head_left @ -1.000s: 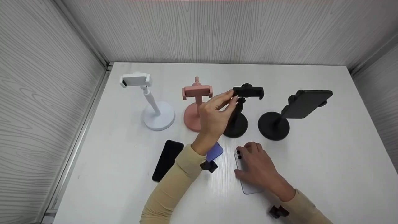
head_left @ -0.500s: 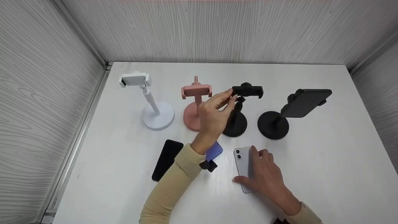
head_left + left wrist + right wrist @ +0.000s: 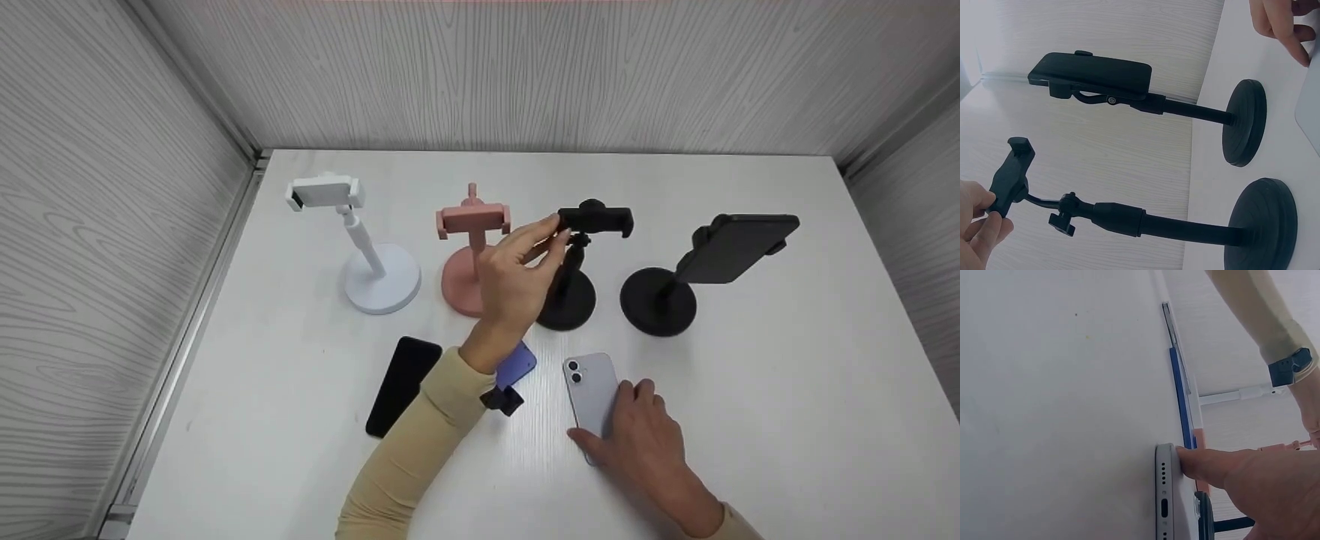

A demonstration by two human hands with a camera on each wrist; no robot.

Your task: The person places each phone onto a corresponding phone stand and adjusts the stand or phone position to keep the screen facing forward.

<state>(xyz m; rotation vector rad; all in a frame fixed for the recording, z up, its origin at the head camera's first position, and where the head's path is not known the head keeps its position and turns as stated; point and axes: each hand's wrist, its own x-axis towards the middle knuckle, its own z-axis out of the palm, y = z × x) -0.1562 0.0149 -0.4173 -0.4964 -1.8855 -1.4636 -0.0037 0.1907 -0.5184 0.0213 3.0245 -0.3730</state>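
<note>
In the head view, my left hand point(image 3: 516, 279) pinches the left end of the clamp of a black phone stand point(image 3: 598, 220) between thumb and fingers. That clamp holds no phone. My right hand point(image 3: 646, 448) grips the lower part of a pale silver smartphone point(image 3: 591, 386), which lies on its front with its two camera lenses up. The thumb lies over the left edge and the fingers are at the right edge. In the right wrist view the thumb point(image 3: 1207, 464) touches the phone near its bottom end, where the charging port point(image 3: 1164, 507) shows.
A white phone stand point(image 3: 382, 277) and a pink one point(image 3: 472, 219) stand to the left. At right, another black stand point(image 3: 658, 301) holds a dark phone point(image 3: 739, 247). A black phone point(image 3: 401, 386) and a partly hidden blue phone point(image 3: 517, 365) lie by my left forearm.
My right hand has slid back from the silver phone's camera end to its lower part, uncovering the lenses. My left hand has stayed at the black stand's clamp.
</note>
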